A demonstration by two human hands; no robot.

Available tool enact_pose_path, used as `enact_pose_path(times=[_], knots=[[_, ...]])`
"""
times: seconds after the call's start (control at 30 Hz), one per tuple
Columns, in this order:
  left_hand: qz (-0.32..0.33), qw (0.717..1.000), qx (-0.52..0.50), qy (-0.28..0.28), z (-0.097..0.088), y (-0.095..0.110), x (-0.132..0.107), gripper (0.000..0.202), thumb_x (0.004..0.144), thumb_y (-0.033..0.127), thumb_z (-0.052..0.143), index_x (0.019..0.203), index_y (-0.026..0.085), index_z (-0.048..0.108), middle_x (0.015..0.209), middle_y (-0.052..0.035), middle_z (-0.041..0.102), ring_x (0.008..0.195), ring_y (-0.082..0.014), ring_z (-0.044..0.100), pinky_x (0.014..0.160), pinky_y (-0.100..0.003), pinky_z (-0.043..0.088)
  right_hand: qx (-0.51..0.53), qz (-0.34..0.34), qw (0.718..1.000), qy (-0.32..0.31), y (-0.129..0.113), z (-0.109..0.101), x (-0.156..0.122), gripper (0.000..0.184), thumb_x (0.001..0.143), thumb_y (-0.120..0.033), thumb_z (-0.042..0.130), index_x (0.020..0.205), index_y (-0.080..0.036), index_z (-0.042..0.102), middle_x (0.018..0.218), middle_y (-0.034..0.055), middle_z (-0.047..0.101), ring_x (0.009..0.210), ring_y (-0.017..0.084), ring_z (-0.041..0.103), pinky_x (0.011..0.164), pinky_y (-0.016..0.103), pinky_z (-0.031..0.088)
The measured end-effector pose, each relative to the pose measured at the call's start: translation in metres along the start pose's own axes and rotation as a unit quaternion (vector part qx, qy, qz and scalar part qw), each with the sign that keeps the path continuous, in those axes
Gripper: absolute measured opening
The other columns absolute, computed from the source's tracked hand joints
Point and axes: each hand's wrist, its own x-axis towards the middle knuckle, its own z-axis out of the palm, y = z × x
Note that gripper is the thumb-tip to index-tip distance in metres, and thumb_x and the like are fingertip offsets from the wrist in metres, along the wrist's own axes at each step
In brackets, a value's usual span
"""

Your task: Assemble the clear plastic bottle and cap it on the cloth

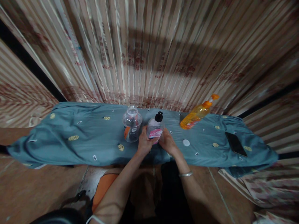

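Observation:
A small clear bottle (155,127) with a black cap and a pink label stands upright on a blue-grey cloth (88,140). My left hand (144,143) wraps round its left side and my right hand (167,142) grips its right side. Both hands are closed on the bottle. Just left of it stands a clear plastic jar (132,123) with no lid, holding something dark and orange. A small white round lid (186,142) lies flat on the cloth to the right of my right hand.
An orange pump bottle (198,114) stands tilted at the back right. A dark phone (235,143) lies flat near the cloth's right end. Striped curtains hang close behind. Tiled floor and an orange object lie below the cloth's front edge.

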Motion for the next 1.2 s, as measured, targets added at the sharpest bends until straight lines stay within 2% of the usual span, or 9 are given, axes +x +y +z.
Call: enact_pose_path(times=[0.13, 0.27, 0.4, 0.57, 0.67, 0.73, 0.9, 1.03, 1.2], knots=[[0.002, 1.000, 0.004, 0.004, 0.002, 0.003, 0.000, 0.059, 0.065, 0.030, 0.087, 0.111, 0.021, 0.052, 0.110, -0.0074, 0.070, 0.108, -0.0304, 0.069, 0.093, -0.043, 0.053, 0.061, 0.026, 0.998, -0.015, -0.024, -0.005, -0.020, 0.085, 0.072, -0.028, 0.071, 0.151, -0.023, 0.040, 0.144, 0.0130, 0.059, 0.132, 0.034, 0.057, 0.113, 0.054, 0.045], [0.011, 1.000, 0.005, 0.012, 0.008, 0.008, -0.001, 0.058, 0.067, 0.030, 0.085, 0.113, 0.020, 0.052, 0.110, -0.0085, 0.071, 0.105, -0.0298, 0.070, 0.091, -0.042, 0.054, 0.057, 0.068, 0.996, 0.027, -0.051, 0.012, -0.030, 0.096, 0.072, -0.023, 0.065, 0.158, -0.014, 0.022, 0.147, 0.0214, 0.055, 0.129, 0.036, 0.059, 0.106, 0.052, 0.051], [0.031, 0.999, 0.006, 0.015, 0.013, 0.013, 0.000, 0.058, 0.068, 0.031, 0.084, 0.115, 0.020, 0.051, 0.112, -0.0088, 0.070, 0.108, -0.0294, 0.069, 0.092, -0.042, 0.053, 0.040, 0.095, 0.990, 0.098, -0.064, 0.027, -0.026, 0.091, 0.079, -0.028, 0.060, 0.157, -0.007, 0.019, 0.140, 0.0261, 0.059, 0.125, 0.038, 0.062, 0.100, 0.052, 0.054], [0.063, 0.998, 0.003, -0.008, 0.023, 0.016, -0.003, 0.062, 0.071, 0.037, 0.082, 0.122, 0.018, 0.051, 0.119, -0.0126, 0.068, 0.114, -0.0315, 0.067, 0.098, -0.045, 0.052, 0.036, 0.112, 0.986, 0.115, -0.064, 0.014, -0.024, 0.076, 0.084, -0.039, 0.056, 0.149, -0.009, 0.029, 0.119, 0.0214, 0.070, 0.102, 0.035, 0.072, 0.081, 0.045, 0.059], [0.087, 0.995, -0.003, -0.055, 0.035, 0.013, -0.010, 0.058, 0.078, 0.041, 0.076, 0.126, 0.017, 0.052, 0.126, -0.0159, 0.067, 0.120, -0.0327, 0.064, 0.102, -0.048, 0.051, 0.025, 0.171, 0.979, 0.109, -0.056, -0.002, -0.029, 0.073, 0.081, -0.045, 0.060, 0.140, -0.009, 0.038, 0.096, 0.0157, 0.075, 0.082, 0.034, 0.074, 0.066, 0.041, 0.058], [0.100, 0.991, -0.006, -0.085, 0.045, 0.011, -0.016, 0.060, 0.083, 0.040, 0.071, 0.133, 0.016, 0.050, 0.136, -0.0188, 0.063, 0.129, -0.0337, 0.060, 0.107, -0.051, 0.048, 0.006, 0.199, 0.972, 0.122, -0.048, -0.013, -0.033, 0.075, 0.075, -0.049, 0.065, 0.135, -0.010, 0.042, 0.092, 0.0148, 0.075, 0.079, 0.035, 0.074, 0.063, 0.040, 0.056], [0.125, 0.979, -0.008, -0.161, 0.073, 0.008, -0.028, 0.068, 0.088, 0.041, 0.065, 0.148, 0.019, 0.042, 0.153, -0.0168, 0.052, 0.142, -0.0310, 0.049, 0.119, -0.050, 0.038, -0.018, 0.223, 0.960, 0.170, -0.023, -0.039, -0.044, 0.066, 0.067, -0.054, 0.070, 0.118, -0.018, 0.049, 0.092, 0.0131, 0.074, 0.082, 0.034, 0.072, 0.069, 0.041, 0.056], [0.112, 0.968, 0.044, -0.222, 0.090, 0.001, -0.033, 0.069, 0.096, 0.037, 0.054, 0.157, 0.016, 0.029, 0.164, -0.0184, 0.035, 0.152, -0.0283, 0.034, 0.124, -0.051, 0.027, 0.019, 0.226, 0.953, 0.199, 0.002, -0.064, -0.042, 0.068, 0.060, -0.057, 0.077, 0.111, -0.022, 0.048, 0.098, 0.0104, 0.073, 0.085, 0.030, 0.071, 0.077, 0.042, 0.056], [0.092, 0.956, 0.105, -0.258, 0.092, -0.017, -0.033, 0.064, 0.086, 0.023, 0.065, 0.147, 0.019, 0.046, 0.155, -0.0190, 0.049, 0.150, -0.0353, 0.037, 0.122, -0.064, 0.023, -0.021, 0.254, 0.932, 0.257, 0.046, -0.098, -0.020, 0.082, 0.050, -0.063, 0.082, 0.111, -0.022, 0.047, 0.101, 0.0083, 0.071, 0.088, 0.030, 0.067, 0.084, 0.046, 0.054]])
